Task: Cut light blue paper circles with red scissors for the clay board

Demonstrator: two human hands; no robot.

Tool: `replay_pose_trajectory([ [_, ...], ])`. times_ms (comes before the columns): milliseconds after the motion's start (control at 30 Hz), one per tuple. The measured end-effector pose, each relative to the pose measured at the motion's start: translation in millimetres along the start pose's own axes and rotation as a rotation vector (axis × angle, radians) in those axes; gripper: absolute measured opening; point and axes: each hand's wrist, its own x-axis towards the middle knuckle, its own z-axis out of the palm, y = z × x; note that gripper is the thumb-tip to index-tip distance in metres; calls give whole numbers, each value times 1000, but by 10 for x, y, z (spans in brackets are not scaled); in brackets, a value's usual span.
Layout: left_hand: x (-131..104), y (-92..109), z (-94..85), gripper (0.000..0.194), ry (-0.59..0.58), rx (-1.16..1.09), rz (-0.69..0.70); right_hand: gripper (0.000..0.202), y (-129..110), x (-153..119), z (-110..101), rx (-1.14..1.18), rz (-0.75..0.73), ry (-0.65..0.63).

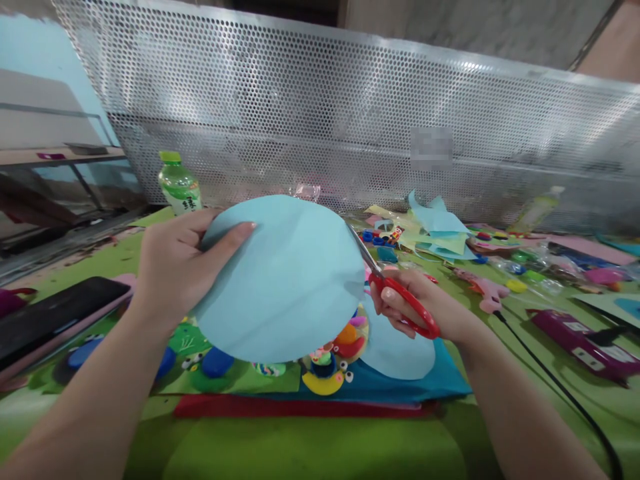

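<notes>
A large, roughly round light blue paper (285,280) is held up over the work area. My left hand (187,257) pinches its upper left edge, thumb in front and fingers behind. In my right hand (413,300) are red-handled scissors (425,323), their blades at the paper's right edge. Beneath the paper lie green and blue sheets with colourful craft shapes, among them a yellow crescent (323,385) with googly eyes. Another light blue piece (400,353) lies under my right hand.
A green-capped bottle (179,183) stands back left, near a black phone (60,310). Paper scraps (440,223) lie behind the scissors. At right are a pink glue gun (483,290), its black cord and a purple device (583,343). A perforated metal panel (300,100) stands behind.
</notes>
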Motion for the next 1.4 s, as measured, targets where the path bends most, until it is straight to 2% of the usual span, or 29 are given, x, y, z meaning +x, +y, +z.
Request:
replay_pose_trajectory([
  [233, -10, -4, -4, 22, -50, -14, 85, 42, -44, -12, 5, 0, -24, -20],
  [600, 18, -5, -26, 29, 24, 13, -80, 44, 0, -31, -23, -160, -56, -5],
  [967, 33, 42, -31, 30, 78, 66, -120, 50, -88, -40, -27, -215, -8, -111],
  [1200, 10, 31, -21, 28, -98, -1, -113, 53, -113, -63, -26, -221, -23, -94],
  [1400, -17, 70, -18, 21, -130, -11, -78, 52, -101, -51, -18, -174, -77, -109],
])
